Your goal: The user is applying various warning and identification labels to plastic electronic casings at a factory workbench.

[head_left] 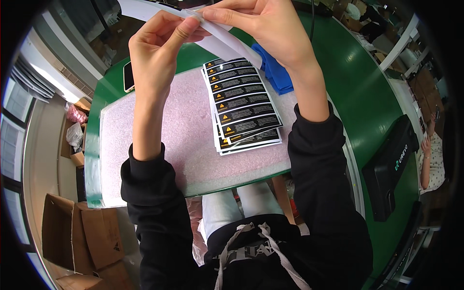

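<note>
Both my hands are raised over the far side of the work table, pinching a white label sheet (pixel 227 44) that curls between them. Thumb and fingers of my left hand (pixel 162 48) are closed on it. My right hand (pixel 275 31) grips it close beside the left, thumb against fingertips. A black printed part shows at its upper edge, near the top of the picture. Below the hands lies a slightly uneven stack of black warning label sheets (pixel 246 99), with orange triangles and white borders. A folded blue cloth (pixel 276 72) rests by my right wrist.
Under the stack is a pinkish foam pad (pixel 188 106) on the green table (pixel 343 63). A phone (pixel 128 77) lies beyond my left forearm. A long black case (pixel 390 169) sits at the right. Cardboard boxes (pixel 60 232) stand lower left; another person (pixel 433 159) is at the right edge.
</note>
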Demonstrator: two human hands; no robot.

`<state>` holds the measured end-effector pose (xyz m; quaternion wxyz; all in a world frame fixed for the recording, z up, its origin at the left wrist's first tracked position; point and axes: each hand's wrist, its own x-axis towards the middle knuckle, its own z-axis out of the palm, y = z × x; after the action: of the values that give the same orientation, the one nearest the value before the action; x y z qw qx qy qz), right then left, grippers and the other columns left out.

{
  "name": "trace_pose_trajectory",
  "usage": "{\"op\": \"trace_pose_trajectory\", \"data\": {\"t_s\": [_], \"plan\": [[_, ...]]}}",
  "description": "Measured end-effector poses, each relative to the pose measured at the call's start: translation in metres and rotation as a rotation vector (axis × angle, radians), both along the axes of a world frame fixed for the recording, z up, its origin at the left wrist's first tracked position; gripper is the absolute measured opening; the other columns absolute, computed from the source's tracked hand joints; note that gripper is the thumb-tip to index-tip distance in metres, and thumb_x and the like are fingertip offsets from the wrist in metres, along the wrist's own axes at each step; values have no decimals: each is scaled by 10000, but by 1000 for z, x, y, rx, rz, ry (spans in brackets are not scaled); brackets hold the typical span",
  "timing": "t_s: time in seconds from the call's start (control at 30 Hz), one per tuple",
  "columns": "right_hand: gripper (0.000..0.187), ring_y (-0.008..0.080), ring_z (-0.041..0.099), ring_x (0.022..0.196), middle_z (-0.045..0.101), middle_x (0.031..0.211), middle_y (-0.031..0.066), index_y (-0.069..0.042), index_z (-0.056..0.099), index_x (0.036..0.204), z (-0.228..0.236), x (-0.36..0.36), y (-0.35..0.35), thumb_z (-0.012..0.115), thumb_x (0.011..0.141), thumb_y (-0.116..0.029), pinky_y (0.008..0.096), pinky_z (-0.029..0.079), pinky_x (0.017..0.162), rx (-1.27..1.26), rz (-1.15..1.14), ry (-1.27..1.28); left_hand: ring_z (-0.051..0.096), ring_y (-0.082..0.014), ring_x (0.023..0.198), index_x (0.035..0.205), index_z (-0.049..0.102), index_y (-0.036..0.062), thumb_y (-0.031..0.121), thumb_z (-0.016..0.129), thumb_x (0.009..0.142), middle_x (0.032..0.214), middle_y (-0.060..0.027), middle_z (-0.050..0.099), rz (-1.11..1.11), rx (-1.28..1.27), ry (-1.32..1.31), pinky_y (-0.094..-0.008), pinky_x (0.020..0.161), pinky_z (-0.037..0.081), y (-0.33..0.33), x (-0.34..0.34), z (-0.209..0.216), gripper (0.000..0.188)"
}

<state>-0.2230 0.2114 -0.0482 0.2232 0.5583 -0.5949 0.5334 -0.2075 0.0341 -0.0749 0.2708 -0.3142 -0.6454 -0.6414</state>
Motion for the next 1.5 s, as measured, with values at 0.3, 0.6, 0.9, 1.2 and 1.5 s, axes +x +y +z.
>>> {"op": "trace_pose_trajectory", "data": {"t_s": [0.3, 0.6, 0.9, 1.2, 1.5], "plan": [[833, 131, 621, 713, 650, 790, 104, -120, 146, 1451, 6, -38, 31, 635, 804, 72, 247, 505, 692, -350, -488, -179, 663, -163, 657, 815, 648, -8, 160, 642, 833, 732, -112, 667, -59, -11, -504, -243, 676, 532, -13, -13, -15, 169], [792, 116, 617, 723, 656, 812, 94, -109, 197, 1445, 8, -26, 72, 642, 810, 52, 231, 495, 679, -780, 286, -354, 657, -139, 631, 775, 651, -53, 167, 602, 838, 767, -125, 680, -112, -686, -1096, -228, 629, 543, -44, -28, -60, 234], [763, 139, 578, 617, 667, 775, 61, -132, 414, 1382, -19, -5, -12, 709, 701, 47, 252, 462, 549, -116, -747, 814, 533, -106, 493, 1217, 504, -72, 448, 391, 954, 788, -133, 656, -410, -195, -407, -197, 501, 440, -35, 28, 20, 594], [779, 142, 532, 564, 623, 748, 41, -163, 410, 1389, 12, -20, -22, 722, 696, 12, 252, 452, 525, -166, -800, 1417, 605, -201, 789, 1354, 347, -10, 488, 349, 938, 1137, -252, 537, -914, 70, -276, -271, 727, 478, -48, 27, 18, 649], [691, 128, 527, 594, 604, 757, 1, -160, 476, 1343, -4, 15, -26, 753, 712, -122, 251, 421, 538, -425, -747, 901, 416, -432, 1238, 1444, 209, 76, 593, 388, 877, 1385, -334, 301, -697, -26, -383, -454, 1005, 369, -36, 52, 29, 788]]}}
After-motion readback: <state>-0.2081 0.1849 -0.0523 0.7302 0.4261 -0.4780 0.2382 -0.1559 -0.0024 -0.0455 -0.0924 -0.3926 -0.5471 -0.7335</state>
